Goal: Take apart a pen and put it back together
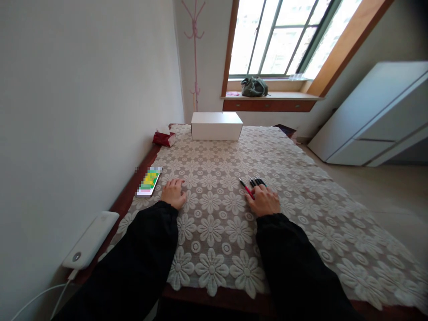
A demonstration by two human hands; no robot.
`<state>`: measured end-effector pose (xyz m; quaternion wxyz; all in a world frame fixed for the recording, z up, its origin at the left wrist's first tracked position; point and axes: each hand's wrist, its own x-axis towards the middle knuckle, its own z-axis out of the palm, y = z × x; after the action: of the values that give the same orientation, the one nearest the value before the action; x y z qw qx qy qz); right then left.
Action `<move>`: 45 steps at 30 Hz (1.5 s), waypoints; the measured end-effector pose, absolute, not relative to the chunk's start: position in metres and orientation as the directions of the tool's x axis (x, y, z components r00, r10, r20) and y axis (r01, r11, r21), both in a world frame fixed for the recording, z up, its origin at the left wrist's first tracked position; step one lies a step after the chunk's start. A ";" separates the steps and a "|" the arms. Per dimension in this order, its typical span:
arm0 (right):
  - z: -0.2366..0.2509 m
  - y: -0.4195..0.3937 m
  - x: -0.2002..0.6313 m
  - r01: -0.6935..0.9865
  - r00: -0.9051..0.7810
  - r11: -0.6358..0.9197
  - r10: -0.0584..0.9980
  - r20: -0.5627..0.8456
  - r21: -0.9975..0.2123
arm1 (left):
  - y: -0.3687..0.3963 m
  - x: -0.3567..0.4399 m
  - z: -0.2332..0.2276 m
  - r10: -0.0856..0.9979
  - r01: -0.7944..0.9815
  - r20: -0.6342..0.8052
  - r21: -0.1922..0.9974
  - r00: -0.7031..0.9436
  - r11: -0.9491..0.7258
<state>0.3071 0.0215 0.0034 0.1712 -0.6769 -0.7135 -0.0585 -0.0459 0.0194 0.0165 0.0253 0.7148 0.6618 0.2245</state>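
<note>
My left hand (173, 194) rests palm down on the floral lace tablecloth (210, 229), with its fingers apart and nothing in it. To its left lies a phone (149, 182), its screen lit and blurred out. My right hand (265, 201) lies palm down over the rear ends of several dark pens (253, 181), set side by side with their tips pointing away from me. A red pen (246, 188) lies slanted beside them, near the thumb and index finger. The hand hides the pens' back parts. Its fingers look laid flat on them rather than wrapped around.
A white box (216, 129) stands at the table's far end, with a red tissue pack (163, 138) to its left. On the left edge by the wall sits a white power bank (91, 240) with a cable. Beyond are a windowsill bag (254, 87) and a pink coat stand (195, 58).
</note>
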 end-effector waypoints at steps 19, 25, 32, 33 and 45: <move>0.014 -0.016 0.232 0.471 -0.465 0.560 0.814 0.348 -0.682 | 0.003 -0.001 0.028 0.972 -0.289 0.224 0.937 0.065 -0.197; 0.011 -0.024 0.221 0.256 -0.518 0.414 0.822 0.238 -0.873 | -0.007 0.014 0.023 0.988 -0.528 0.132 0.846 0.078 -0.071; 0.007 -0.026 0.218 0.237 -0.587 0.288 0.803 0.100 -0.928 | -0.006 0.016 0.016 0.987 -0.455 0.132 0.887 0.094 -0.076; 0.008 -0.026 0.218 0.231 -0.585 0.281 0.805 0.097 -0.931 | -0.005 0.015 0.014 0.987 -0.429 0.138 0.899 0.086 -0.088; -0.011 -0.014 0.225 0.350 -0.343 0.314 0.920 0.192 -0.883 | -0.093 0.036 0.101 0.722 0.167 0.685 0.727 -0.098 -0.666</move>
<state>0.2248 -0.0142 -0.0114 0.3682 -0.4393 -0.7222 0.3870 0.0359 -0.0929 0.1008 0.2123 0.6371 0.3491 0.6536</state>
